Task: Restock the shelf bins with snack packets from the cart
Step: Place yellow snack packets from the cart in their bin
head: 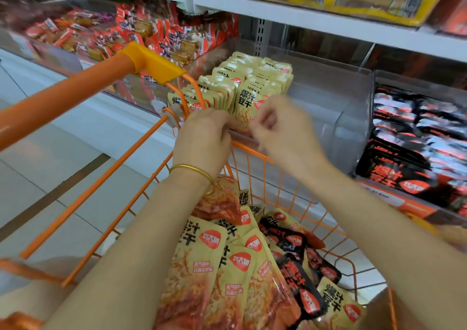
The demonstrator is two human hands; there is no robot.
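Yellow snack packets (255, 82) stand in rows inside a clear plastic shelf bin (326, 94). My left hand (204, 137), with a gold bangle on the wrist, has its fingers curled against the front packets at the bin's near edge. My right hand (280, 125) is blurred and pinches the front yellow packet (246, 109). Below my arms the orange wire cart (255, 178) holds a heap of loose yellow packets (227, 266) and some black ones (300, 271).
The cart's orange handle (75, 87) crosses the left side. Red packets (151, 36) fill the bin to the left, black packets (414, 140) the bin to the right. A shelf (328, 18) with yellow boxes hangs overhead. White floor tiles (50, 178) lie at left.
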